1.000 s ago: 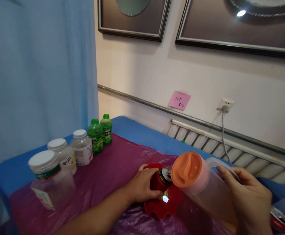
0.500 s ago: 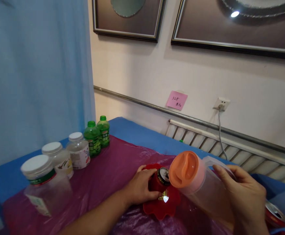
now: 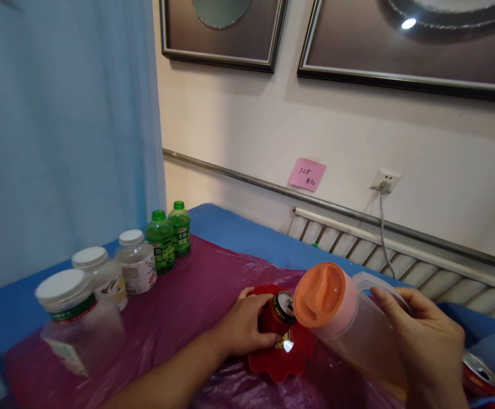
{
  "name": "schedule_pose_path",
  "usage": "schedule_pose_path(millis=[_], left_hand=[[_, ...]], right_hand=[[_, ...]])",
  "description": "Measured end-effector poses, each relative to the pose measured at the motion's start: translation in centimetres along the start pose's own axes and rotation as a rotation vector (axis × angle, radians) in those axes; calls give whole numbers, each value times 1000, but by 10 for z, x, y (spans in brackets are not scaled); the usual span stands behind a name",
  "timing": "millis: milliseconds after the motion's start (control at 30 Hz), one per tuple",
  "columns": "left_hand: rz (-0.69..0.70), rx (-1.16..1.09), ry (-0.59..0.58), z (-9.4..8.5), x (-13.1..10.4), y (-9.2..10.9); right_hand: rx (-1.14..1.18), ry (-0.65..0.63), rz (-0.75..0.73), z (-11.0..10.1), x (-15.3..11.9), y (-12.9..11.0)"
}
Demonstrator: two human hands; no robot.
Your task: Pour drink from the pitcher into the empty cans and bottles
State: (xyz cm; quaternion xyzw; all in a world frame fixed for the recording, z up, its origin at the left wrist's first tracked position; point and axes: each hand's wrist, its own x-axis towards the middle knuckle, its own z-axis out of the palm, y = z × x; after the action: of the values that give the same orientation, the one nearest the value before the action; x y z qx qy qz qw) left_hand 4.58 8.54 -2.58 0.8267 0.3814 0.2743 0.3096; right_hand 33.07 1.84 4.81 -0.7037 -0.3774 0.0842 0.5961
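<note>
My left hand (image 3: 250,322) is wrapped round a dark red drink can (image 3: 273,317), its opened top tilted toward the right. Under the can lies a red flower-shaped dish (image 3: 279,366) with a scalloped rim. By its handle, my right hand (image 3: 428,335) grips a translucent plastic pitcher (image 3: 369,329). The pitcher leans left, and its orange lid (image 3: 321,295) is close beside the can's top; I cannot tell whether they touch. Some amber liquid shows low in the pitcher. No stream of liquid is visible between the two.
Along the left stand several clear jars with white lids (image 3: 134,261) and two green bottles (image 3: 161,241). Another red can (image 3: 479,375) is at the right beyond my wrist. Purple plastic sheeting (image 3: 213,278) covers the blue surface (image 3: 230,230). A radiator (image 3: 341,236) lines the wall.
Almost nothing differs. My right hand has shifted very slightly to the right with the pitcher, while my left hand and the can stay in place.
</note>
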Motion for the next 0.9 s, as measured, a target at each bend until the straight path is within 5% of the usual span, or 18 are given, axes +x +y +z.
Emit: schedule_pose_path(millis=[300,900], left_hand=[[-14,27,5,1,1,-3],[-19,-1,-10,1,1,-4]], right_hand=[[32,13,53,0,-1,-1],[1,17,-78,0,7,22]])
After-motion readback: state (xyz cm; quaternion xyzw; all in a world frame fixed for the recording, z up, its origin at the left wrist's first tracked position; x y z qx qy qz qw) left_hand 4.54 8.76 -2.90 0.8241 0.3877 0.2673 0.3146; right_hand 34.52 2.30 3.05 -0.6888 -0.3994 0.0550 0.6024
